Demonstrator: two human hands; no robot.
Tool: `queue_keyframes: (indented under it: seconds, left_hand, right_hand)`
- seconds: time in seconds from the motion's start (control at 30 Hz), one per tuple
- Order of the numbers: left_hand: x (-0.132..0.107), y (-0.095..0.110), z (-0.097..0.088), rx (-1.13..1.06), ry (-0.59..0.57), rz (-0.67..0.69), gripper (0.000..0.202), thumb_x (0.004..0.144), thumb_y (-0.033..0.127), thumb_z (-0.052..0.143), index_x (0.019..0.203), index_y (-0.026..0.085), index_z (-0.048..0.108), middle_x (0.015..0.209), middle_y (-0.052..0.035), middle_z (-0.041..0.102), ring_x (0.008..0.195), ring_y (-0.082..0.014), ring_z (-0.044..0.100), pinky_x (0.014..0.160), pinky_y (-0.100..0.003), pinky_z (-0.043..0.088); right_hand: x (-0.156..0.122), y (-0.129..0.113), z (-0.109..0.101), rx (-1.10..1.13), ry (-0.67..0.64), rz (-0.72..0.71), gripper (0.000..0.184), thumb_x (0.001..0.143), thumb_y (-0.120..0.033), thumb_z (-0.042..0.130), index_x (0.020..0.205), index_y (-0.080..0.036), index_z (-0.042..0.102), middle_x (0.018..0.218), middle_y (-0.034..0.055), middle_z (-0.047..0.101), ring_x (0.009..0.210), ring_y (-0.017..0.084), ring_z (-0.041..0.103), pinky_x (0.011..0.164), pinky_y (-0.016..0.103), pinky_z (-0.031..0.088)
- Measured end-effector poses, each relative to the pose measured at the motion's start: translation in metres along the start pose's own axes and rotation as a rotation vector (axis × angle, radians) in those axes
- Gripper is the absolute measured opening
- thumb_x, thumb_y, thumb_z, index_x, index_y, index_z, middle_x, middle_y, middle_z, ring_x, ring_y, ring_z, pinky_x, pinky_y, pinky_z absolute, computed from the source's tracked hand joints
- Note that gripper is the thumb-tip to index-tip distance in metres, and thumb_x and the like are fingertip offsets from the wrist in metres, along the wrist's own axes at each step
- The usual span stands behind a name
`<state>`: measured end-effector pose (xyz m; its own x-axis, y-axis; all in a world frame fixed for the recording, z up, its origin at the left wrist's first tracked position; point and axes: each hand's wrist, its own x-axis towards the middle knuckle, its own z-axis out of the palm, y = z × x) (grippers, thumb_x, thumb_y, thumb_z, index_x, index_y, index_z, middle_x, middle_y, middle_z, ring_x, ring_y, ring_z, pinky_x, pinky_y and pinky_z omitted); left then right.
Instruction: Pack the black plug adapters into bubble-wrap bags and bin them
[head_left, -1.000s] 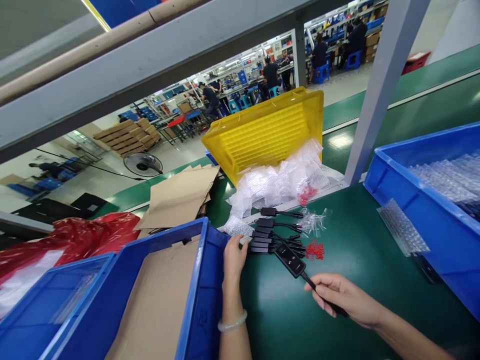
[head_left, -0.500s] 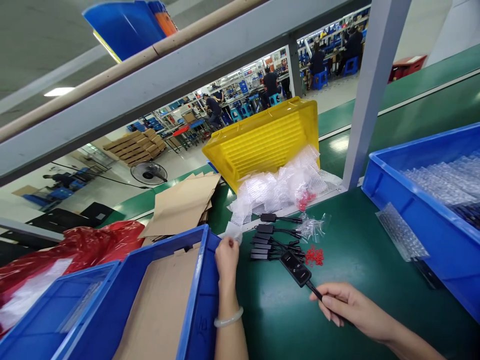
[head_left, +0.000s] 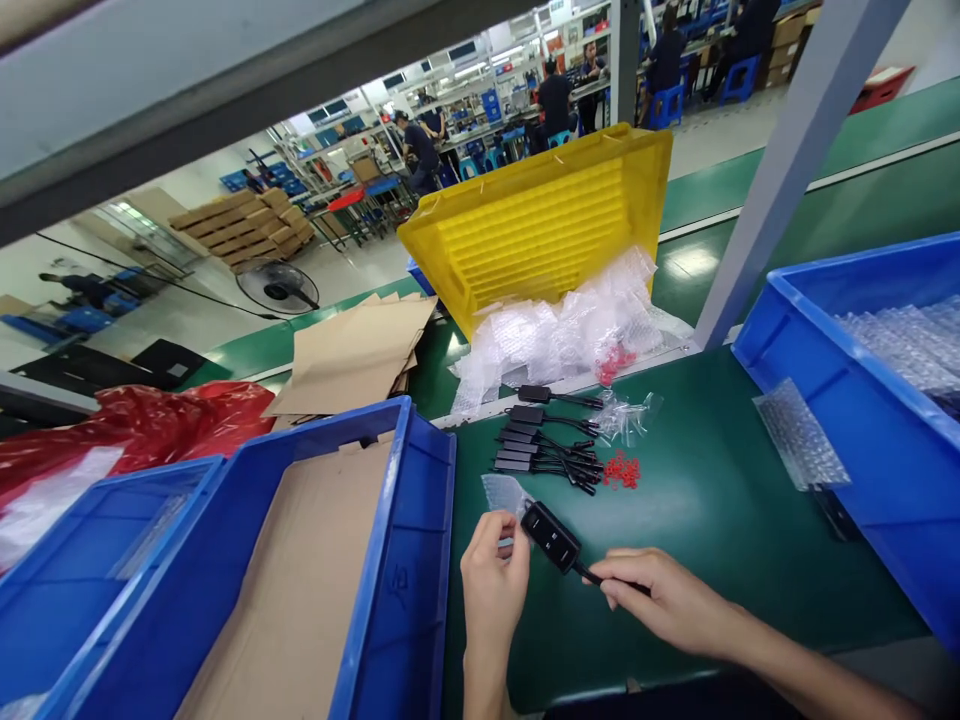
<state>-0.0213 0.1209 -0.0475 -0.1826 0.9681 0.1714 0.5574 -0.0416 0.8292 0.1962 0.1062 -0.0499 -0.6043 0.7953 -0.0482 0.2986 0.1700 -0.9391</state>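
My right hand (head_left: 660, 598) is closed on the cable of a black device (head_left: 551, 537), a flat box with small white markings on its face. The device tilts up to the left above the green table. Pinched in my left hand (head_left: 496, 572) is a small bubble wrap bag (head_left: 504, 494), right beside the device's upper end. Whether bag and device touch, I cannot tell. Beyond them lies a row of similar black devices (head_left: 517, 447) with cables. Small red pieces (head_left: 622, 470) and clear plastic pieces (head_left: 628, 416) are heaped to the right of that row.
A yellow crate (head_left: 540, 230) leans behind a pile of bubble wrap bags (head_left: 555, 325). Blue bins stand at left (head_left: 416, 560) and right (head_left: 862, 400). One bagged device (head_left: 806, 440) rests against the right bin. Cardboard sheets (head_left: 352, 355) lie back left, and a grey post (head_left: 802, 160) rises at right.
My left hand has brought a bubble wrap bag from the pile's edge toward me, next to the device. My right hand has shifted slightly left with the device. The view has tilted down.
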Motion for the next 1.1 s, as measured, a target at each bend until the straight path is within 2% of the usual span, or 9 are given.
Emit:
queue_keyframes:
  seconds: [0.13, 0.3, 0.4, 0.53, 0.67, 0.83, 0.97, 1.03, 1.1]
  left_hand:
    - [-0.006, -0.003, -0.002, -0.004, 0.017, 0.012, 0.014, 0.085, 0.029, 0.054, 0.076, 0.02, 0.06, 0.08, -0.0043, 0.059, 0.069, -0.0148, 0.058, 0.053, -0.019, 0.051]
    - [-0.011, 0.001, 0.001, 0.119, -0.005, 0.197, 0.013, 0.088, 0.019, 0.047, 0.079, 0.019, 0.057, 0.095, -0.0069, 0.056, 0.078, -0.0147, 0.058, 0.06, -0.022, 0.054]
    - [-0.018, 0.008, 0.006, 0.211, -0.058, 0.308, 0.012, 0.087, 0.014, 0.047, 0.081, 0.019, 0.056, 0.101, -0.0078, 0.054, 0.087, -0.017, 0.059, 0.072, -0.028, 0.054]
    - [-0.033, 0.022, 0.017, 0.159, -0.177, 0.41, 0.013, 0.085, 0.01, 0.048, 0.085, 0.019, 0.056, 0.104, -0.0085, 0.055, 0.091, -0.0175, 0.06, 0.079, -0.03, 0.053]
    - [-0.039, 0.025, 0.014, 0.168, -0.274, 0.473, 0.018, 0.085, 0.009, 0.049, 0.096, 0.021, 0.058, 0.113, -0.0104, 0.055, 0.1, -0.0205, 0.057, 0.085, -0.035, 0.051]
    - [-0.021, 0.008, -0.009, 0.34, -0.314, 0.469, 0.042, 0.09, 0.016, 0.051, 0.131, 0.023, 0.045, 0.14, -0.0132, 0.045, 0.134, -0.029, 0.035, 0.106, -0.053, 0.037]
    - [-0.007, -0.003, -0.014, 0.379, -0.518, 0.452, 0.031, 0.091, 0.016, 0.049, 0.118, 0.027, 0.057, 0.133, -0.0073, 0.055, 0.134, -0.0275, 0.038, 0.111, -0.059, 0.028]
    - [-0.006, -0.005, -0.01, 0.345, -0.592, 0.43, 0.023, 0.088, 0.02, 0.056, 0.11, 0.026, 0.06, 0.126, -0.0065, 0.06, 0.129, -0.0275, 0.046, 0.111, -0.059, 0.03]
    - [-0.008, -0.006, -0.005, 0.309, -0.63, 0.415, 0.03, 0.081, 0.026, 0.067, 0.111, 0.026, 0.06, 0.123, -0.0074, 0.061, 0.124, -0.0286, 0.05, 0.11, -0.06, 0.032]
  right_hand:
    - [-0.003, 0.005, 0.003, -0.187, -0.018, 0.016, 0.03, 0.097, -0.023, 0.036, 0.086, -0.02, 0.064, 0.074, 0.0015, 0.057, 0.064, 0.015, 0.054, 0.059, 0.026, 0.037]
    - [-0.005, 0.007, 0.006, -0.292, -0.006, 0.026, 0.031, 0.097, -0.022, 0.035, 0.091, -0.02, 0.066, 0.075, 0.0022, 0.059, 0.066, 0.016, 0.057, 0.06, 0.026, 0.04]
    - [-0.001, 0.012, 0.012, -0.241, 0.096, 0.046, 0.03, 0.096, -0.023, 0.037, 0.111, -0.019, 0.063, 0.092, 0.0062, 0.065, 0.081, 0.02, 0.063, 0.072, 0.03, 0.047]
    - [0.005, 0.017, 0.017, -0.099, 0.192, 0.057, 0.042, 0.094, -0.024, 0.042, 0.135, -0.017, 0.046, 0.117, 0.0097, 0.065, 0.097, 0.021, 0.064, 0.084, 0.032, 0.05]
    - [0.006, 0.015, 0.01, -0.116, 0.195, -0.044, 0.036, 0.096, -0.018, 0.038, 0.128, -0.022, 0.054, 0.111, 0.0054, 0.069, 0.094, 0.018, 0.066, 0.082, 0.029, 0.051]
    - [0.001, 0.017, -0.008, -0.484, 0.108, -0.231, 0.036, 0.095, -0.012, 0.034, 0.118, -0.019, 0.062, 0.108, 0.0062, 0.07, 0.088, 0.022, 0.066, 0.077, 0.035, 0.051]
    - [-0.004, 0.022, -0.015, -0.537, 0.059, -0.243, 0.034, 0.095, -0.011, 0.035, 0.115, -0.019, 0.062, 0.107, 0.0054, 0.07, 0.089, 0.022, 0.065, 0.079, 0.036, 0.05]
    - [-0.006, 0.025, -0.014, -0.492, 0.077, -0.211, 0.031, 0.096, -0.012, 0.037, 0.112, -0.019, 0.062, 0.107, 0.005, 0.069, 0.093, 0.022, 0.065, 0.082, 0.035, 0.05]
    - [-0.007, 0.026, -0.014, -0.438, 0.104, -0.164, 0.029, 0.097, -0.013, 0.037, 0.109, -0.019, 0.062, 0.107, 0.0046, 0.069, 0.096, 0.02, 0.064, 0.084, 0.033, 0.049]
